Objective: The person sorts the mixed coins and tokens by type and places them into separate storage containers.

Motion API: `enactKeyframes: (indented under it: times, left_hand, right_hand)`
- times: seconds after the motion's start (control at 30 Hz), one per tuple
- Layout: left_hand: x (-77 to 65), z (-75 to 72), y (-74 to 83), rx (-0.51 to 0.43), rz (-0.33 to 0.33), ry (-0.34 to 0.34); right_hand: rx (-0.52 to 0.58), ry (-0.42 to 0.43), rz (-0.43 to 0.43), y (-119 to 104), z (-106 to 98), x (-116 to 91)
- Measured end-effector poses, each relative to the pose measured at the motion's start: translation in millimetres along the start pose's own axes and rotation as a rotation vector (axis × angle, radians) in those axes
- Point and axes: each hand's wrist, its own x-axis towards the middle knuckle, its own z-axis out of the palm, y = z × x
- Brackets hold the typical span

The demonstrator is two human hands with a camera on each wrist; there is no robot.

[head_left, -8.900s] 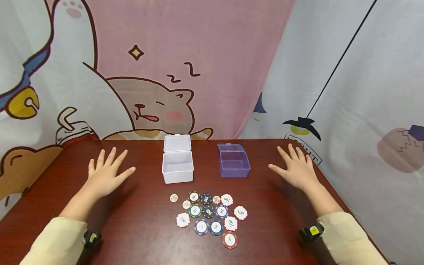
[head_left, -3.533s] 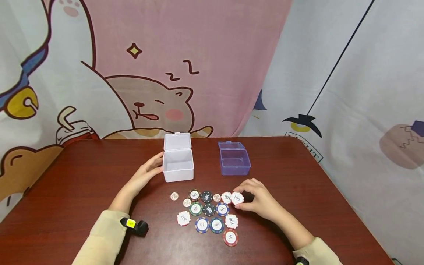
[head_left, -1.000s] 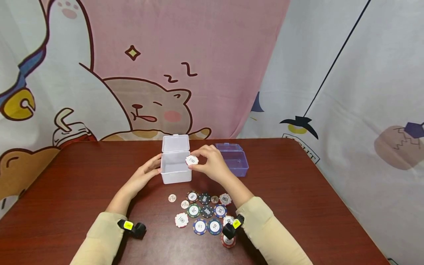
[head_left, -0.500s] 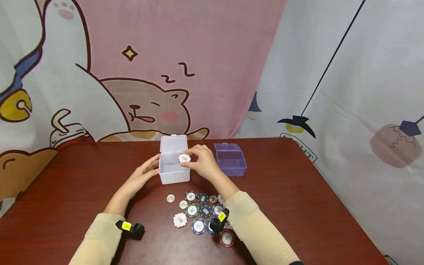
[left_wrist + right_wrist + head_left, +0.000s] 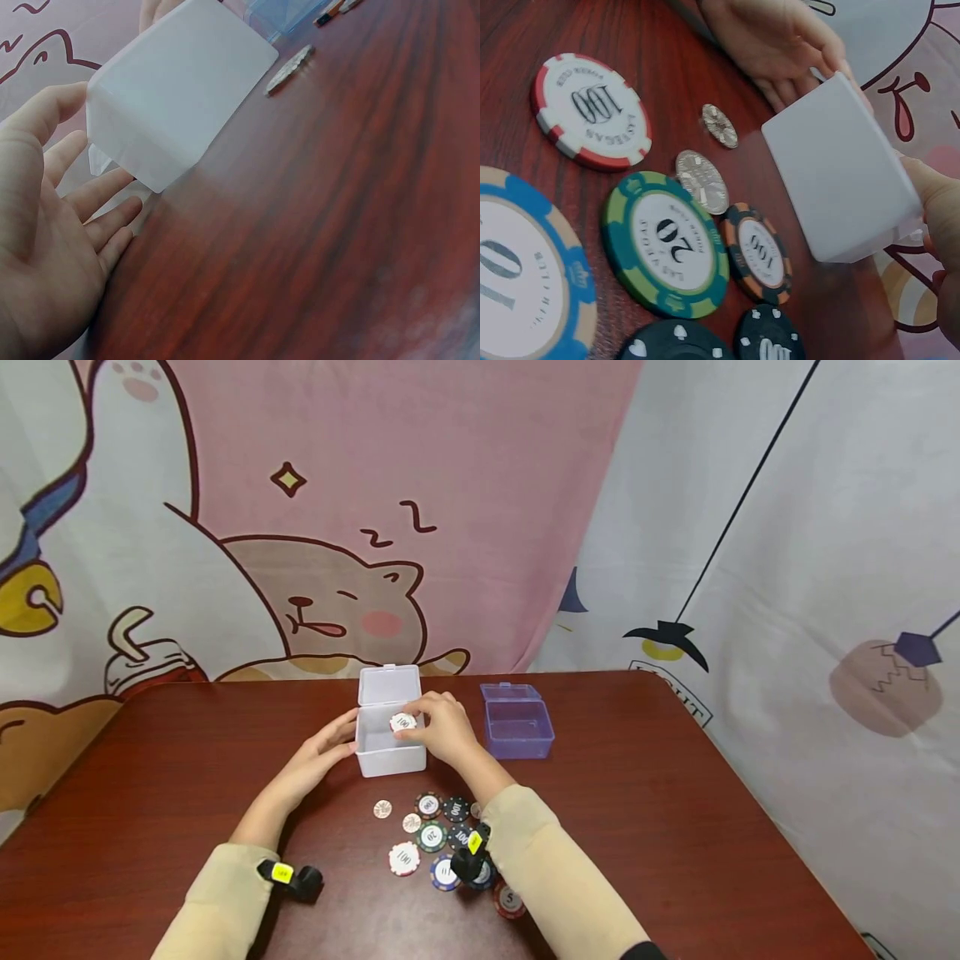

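In the head view my right hand [image 5: 447, 729] pinches a white poker chip [image 5: 402, 722] marked 100, held within the opening of the white plastic box [image 5: 392, 762]. The box stands with its lid raised at the back. Against its left side rests my left hand [image 5: 303, 770], fingers extended. The left wrist view shows that hand [image 5: 52, 247] with thumb and fingertips at the box's [image 5: 172, 97] wall. In the right wrist view only part of my right hand [image 5: 941, 217] shows at the box's edge; the chip is hidden behind the box wall there.
A translucent purple box [image 5: 519, 747], lid up, stands right of the white one. Several poker chips, including a green one [image 5: 431, 837] and a red-edged white one [image 5: 405, 858], lie in front with small coins [image 5: 382, 809]. My right forearm covers some chips.
My right hand took the white chip from the table's right side and carried it left over the white box, then farther in. My left hand came to the box's side earlier and stays there.
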Motion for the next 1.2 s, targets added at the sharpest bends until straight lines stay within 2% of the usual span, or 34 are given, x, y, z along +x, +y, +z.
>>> enactKeyframes:
  times: [0.6, 0.93, 1.2]
  left_hand:
    - [-0.3, 0.8, 1.6, -0.005, 0.012, 0.004]
    - [-0.3, 1.0, 1.5, -0.001, 0.012, 0.008]
    - [1.3, 1.3, 0.8, 0.009, 0.019, 0.005]
  right_hand:
    - [-0.020, 0.010, 0.049, 0, 7, -2]
    - [0.001, 0.010, 0.020, 1, 5, -5]
    - [0.084, 0.060, -0.046, 1, -3, -11]
